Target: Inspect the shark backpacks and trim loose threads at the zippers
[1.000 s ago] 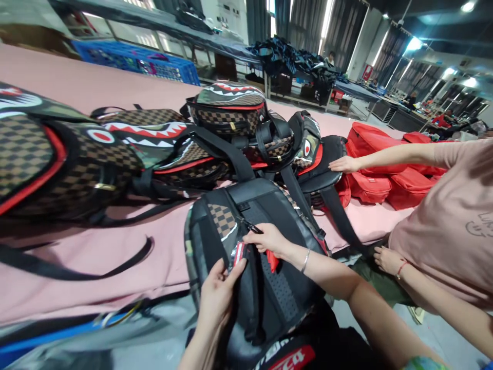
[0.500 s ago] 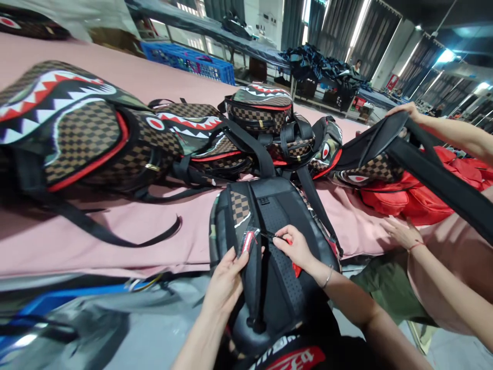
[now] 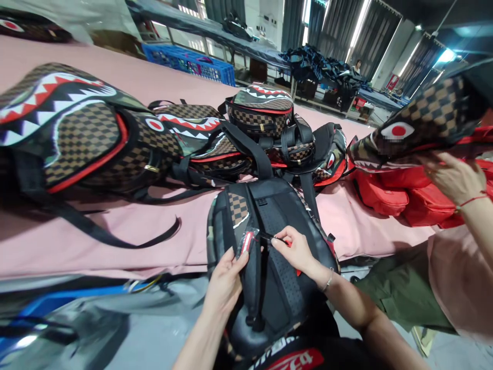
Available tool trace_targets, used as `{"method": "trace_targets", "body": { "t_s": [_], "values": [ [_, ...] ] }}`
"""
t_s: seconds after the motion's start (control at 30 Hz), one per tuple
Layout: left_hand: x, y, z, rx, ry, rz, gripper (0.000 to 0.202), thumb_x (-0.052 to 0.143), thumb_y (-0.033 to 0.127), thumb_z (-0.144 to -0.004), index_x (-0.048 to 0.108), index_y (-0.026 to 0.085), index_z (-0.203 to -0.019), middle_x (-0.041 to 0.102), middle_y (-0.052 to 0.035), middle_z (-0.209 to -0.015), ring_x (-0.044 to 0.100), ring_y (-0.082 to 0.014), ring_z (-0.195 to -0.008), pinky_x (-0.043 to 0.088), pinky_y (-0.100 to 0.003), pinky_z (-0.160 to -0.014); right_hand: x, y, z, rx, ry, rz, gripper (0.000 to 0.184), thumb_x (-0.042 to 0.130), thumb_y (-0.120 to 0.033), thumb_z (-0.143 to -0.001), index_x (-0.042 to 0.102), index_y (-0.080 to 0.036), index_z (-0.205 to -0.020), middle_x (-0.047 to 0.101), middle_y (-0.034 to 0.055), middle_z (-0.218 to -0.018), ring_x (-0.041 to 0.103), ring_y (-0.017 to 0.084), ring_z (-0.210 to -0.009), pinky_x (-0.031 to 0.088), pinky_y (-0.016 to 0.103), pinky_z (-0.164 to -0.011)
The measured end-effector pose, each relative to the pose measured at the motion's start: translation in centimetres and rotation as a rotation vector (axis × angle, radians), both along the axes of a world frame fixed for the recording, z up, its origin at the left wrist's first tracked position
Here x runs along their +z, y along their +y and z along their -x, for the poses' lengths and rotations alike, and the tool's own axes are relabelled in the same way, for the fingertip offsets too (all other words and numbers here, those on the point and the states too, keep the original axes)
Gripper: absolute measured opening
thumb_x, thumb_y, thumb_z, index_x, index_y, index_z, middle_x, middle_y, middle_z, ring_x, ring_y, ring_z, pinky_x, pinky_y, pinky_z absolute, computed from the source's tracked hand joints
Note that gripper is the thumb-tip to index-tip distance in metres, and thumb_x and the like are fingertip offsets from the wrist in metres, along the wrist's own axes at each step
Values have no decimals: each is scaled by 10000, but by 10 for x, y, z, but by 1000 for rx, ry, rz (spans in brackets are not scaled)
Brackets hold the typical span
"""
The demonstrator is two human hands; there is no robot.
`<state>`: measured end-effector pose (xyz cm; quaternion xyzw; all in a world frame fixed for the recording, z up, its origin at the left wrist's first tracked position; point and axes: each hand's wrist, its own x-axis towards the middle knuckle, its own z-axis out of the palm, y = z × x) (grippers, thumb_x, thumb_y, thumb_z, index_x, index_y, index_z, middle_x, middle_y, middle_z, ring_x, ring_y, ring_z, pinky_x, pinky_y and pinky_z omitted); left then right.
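A black backpack (image 3: 283, 205) lies back side up in front of me, its padded shoulder straps facing upward. My left hand (image 3: 227, 275) is closed round one shoulder strap (image 3: 252, 280), thumb on top beside a red-and-white tag (image 3: 247, 241) in clear plastic. Just right of that tag, my right hand (image 3: 295, 249) pinches a slim black piece (image 3: 266, 236) that points at the strap. Some red shows at the fingers of this hand; what kind of thing it is I cannot make out.
Shark-mouth checkered bags (image 3: 84, 128) line the pink table (image 3: 185, 221). At right, a co-worker's hand (image 3: 456, 177) touches another checkered bag (image 3: 427, 121) above red pouches (image 3: 389, 192). A blue crate (image 3: 188, 64) stands behind the table.
My hands keep almost the same place and grip. The backpack has shifted slightly left. At right, the co-worker has turned and lifted a checkered bag, so its eye print now faces me.
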<state>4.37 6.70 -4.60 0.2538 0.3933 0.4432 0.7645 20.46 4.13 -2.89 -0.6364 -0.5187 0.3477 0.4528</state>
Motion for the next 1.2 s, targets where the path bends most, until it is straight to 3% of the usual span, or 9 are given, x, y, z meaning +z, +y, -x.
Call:
{"method": "trace_targets", "body": {
  "t_s": [0.27,0.5,0.77,1.03,1.2],
  "values": [
    [0,-1,-5,33,28,-2,540,831,293,-484,646,190,-981,723,-40,-864,667,-216,-813,531,-290,-745,0,9,7,19,-114,53,184,585,-370,-758,577,-195,-814,551,-62,-570,474,91,-492,343,195,-506],
    [-3,-2,-4,27,26,-17,531,833,296,-479,644,182,-962,723,-55,-855,668,-227,-808,533,-301,-735,3,20,1,108,-287,6,177,586,-386,-787,601,-215,-830,612,-39,-694,512,102,-590,393,212,-599],
    [1,-2,1,2,21,5,528,831,309,-482,645,171,-957,724,-65,-846,672,-236,-782,537,-328,-739,2,25,-11,182,-223,-27,186,583,-364,-784,607,-183,-816,612,-29,-739,524,99,-621,401,212,-617],
    [-1,-3,3,-3,29,-2,547,834,329,-473,637,164,-955,725,-76,-808,675,-230,-741,533,-307,-699,10,45,-17,376,-310,-71,186,602,-357,-784,622,-178,-831,609,-22,-762,541,101,-681,408,211,-681],
    [2,-1,12,-10,76,-47,516,817,343,-499,643,145,-942,722,-77,-783,671,-220,-741,525,-286,-694,-4,63,-15,402,-208,-105,203,602,-365,-774,623,-163,-785,609,-13,-754,545,103,-695,410,219,-699]
  ]
}}
